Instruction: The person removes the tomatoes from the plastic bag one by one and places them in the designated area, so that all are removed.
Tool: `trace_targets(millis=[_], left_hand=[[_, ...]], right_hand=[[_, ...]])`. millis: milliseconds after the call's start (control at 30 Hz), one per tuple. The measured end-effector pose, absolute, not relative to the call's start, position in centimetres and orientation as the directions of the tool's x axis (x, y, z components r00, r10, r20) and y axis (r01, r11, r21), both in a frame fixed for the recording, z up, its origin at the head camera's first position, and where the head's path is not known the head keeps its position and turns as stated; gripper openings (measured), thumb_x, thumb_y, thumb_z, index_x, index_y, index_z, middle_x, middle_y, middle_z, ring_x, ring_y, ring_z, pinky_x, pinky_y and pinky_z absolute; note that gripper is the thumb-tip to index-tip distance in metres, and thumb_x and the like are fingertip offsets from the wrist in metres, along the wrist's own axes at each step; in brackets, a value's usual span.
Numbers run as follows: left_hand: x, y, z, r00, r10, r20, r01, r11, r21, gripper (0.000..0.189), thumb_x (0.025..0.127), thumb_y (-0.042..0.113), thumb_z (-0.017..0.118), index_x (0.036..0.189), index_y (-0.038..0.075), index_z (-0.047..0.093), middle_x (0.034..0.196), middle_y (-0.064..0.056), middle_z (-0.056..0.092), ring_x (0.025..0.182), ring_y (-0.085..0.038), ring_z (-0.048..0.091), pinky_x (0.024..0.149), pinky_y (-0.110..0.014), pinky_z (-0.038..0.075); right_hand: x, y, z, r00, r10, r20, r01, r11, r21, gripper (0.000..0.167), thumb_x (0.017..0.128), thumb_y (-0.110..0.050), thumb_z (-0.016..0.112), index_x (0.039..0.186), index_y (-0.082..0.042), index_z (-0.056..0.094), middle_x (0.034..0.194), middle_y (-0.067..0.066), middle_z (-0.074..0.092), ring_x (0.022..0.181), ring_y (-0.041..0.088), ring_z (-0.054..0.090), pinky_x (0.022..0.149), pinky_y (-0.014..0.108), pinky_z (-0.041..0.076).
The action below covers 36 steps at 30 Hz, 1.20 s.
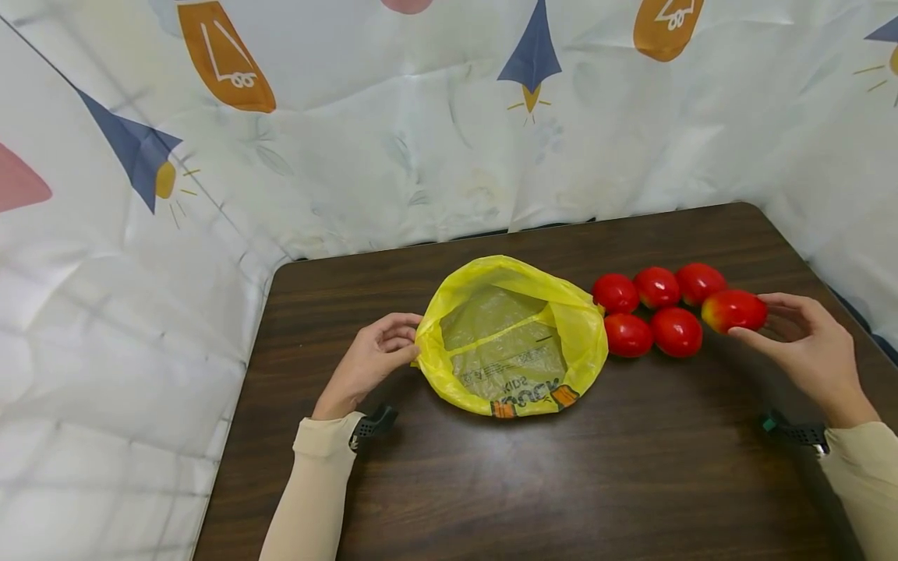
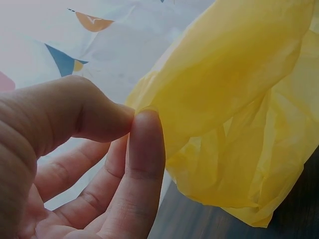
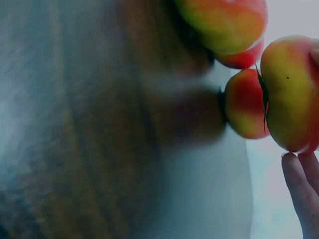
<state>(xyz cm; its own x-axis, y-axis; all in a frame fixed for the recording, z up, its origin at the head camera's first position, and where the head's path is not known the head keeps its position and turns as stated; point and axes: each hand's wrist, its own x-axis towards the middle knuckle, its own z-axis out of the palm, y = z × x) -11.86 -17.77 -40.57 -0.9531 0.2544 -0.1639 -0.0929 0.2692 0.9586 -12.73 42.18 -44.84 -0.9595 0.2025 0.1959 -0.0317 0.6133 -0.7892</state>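
Note:
A yellow plastic bag (image 1: 515,389) stands on the table with its mouth spread wide, and I see no fruit in it. My left hand (image 1: 375,354) pinches the bag's left rim between thumb and finger; the left wrist view shows this grip on the yellow film (image 2: 224,84) closely. On the right, my right hand (image 1: 807,335) holds a glossy red mango (image 1: 737,311) with a yellow end, thumb and fingers at its right side. In the right wrist view this mango (image 3: 289,94) looks yellow-green and red, with fingertips (image 3: 294,174) against it.
Several more red mangoes lie in two rows beside the bag's right edge, among them a front one (image 1: 677,332) and a back one (image 1: 656,287). The dark wooden table (image 1: 547,491) extends toward me. A printed white cloth (image 1: 351,156) hangs behind and at the left.

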Motion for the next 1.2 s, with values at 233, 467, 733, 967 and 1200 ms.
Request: trace_targets(millis=[233, 467, 733, 967, 1200], left_hand=[[-11.9, -17.7, -40.7, -0.953, 0.254, -0.167, -0.095, 0.271, 0.958, 0.046, 0.095, 0.011, 0.072, 0.139, 0.013, 0.058, 0.118, -0.013, 0.065, 0.093, -0.014, 0.071, 0.087, -0.035, 0.063], [-12.2, -17.8, -40.5, -0.953, 0.262, -0.153, -0.08, 0.269, 0.96, 0.046, 0.095, 0.012, 0.072, 0.139, 0.014, 0.059, 0.118, -0.014, 0.065, 0.094, -0.014, 0.072, 0.084, -0.028, 0.063], [-11.9, -18.0, -40.4, -0.956, 0.243, -0.163, -0.093, 0.276, 0.957, 0.046, 0.095, 0.012, 0.072, 0.139, 0.014, 0.058, 0.118, -0.014, 0.065, 0.094, -0.013, 0.071, 0.084, -0.028, 0.063], [-11.9, -18.0, -40.4, -0.956, 0.25, -0.154, -0.085, 0.264, 0.961, 0.046, 0.095, 0.011, 0.072, 0.139, 0.012, 0.058, 0.117, -0.015, 0.065, 0.092, -0.012, 0.071, 0.084, -0.031, 0.063], [-11.9, -18.0, -40.6, -0.954, 0.246, -0.169, -0.103, 0.259, 0.96, 0.046, 0.095, 0.011, 0.072, 0.139, 0.013, 0.058, 0.118, -0.014, 0.065, 0.093, -0.013, 0.071, 0.084, -0.029, 0.063]], right_hand=[[-12.2, 42.9, -46.0, -0.96, 0.217, 0.176, -0.002, 0.625, -0.781, 0.056, 0.085, -0.015, 0.085, 0.135, -0.019, 0.059, 0.112, -0.039, 0.048, 0.095, -0.028, 0.049, 0.078, -0.008, 0.041], [-12.4, 43.0, -46.9, -0.965, 0.214, 0.149, 0.015, 0.615, -0.789, 0.057, 0.085, -0.018, 0.085, 0.136, -0.023, 0.06, 0.115, -0.037, 0.047, 0.099, -0.025, 0.049, 0.079, -0.008, 0.041], [-12.8, 42.6, -47.1, -0.975, 0.183, 0.124, 0.021, 0.636, -0.772, 0.057, 0.085, -0.026, 0.086, 0.133, -0.013, 0.059, 0.112, -0.037, 0.048, 0.1, -0.023, 0.048, 0.076, -0.008, 0.041], [-12.8, 42.7, -47.1, -0.983, 0.155, 0.101, 0.026, 0.659, -0.752, 0.062, 0.086, -0.03, 0.085, 0.136, -0.009, 0.056, 0.112, -0.038, 0.045, 0.099, -0.024, 0.045, 0.074, -0.008, 0.041], [-12.5, 43.3, -46.9, -0.988, 0.145, 0.058, 0.057, 0.68, -0.731, 0.068, 0.087, -0.035, 0.083, 0.142, -0.01, 0.052, 0.115, -0.035, 0.044, 0.09, -0.032, 0.045, 0.069, -0.006, 0.041]])
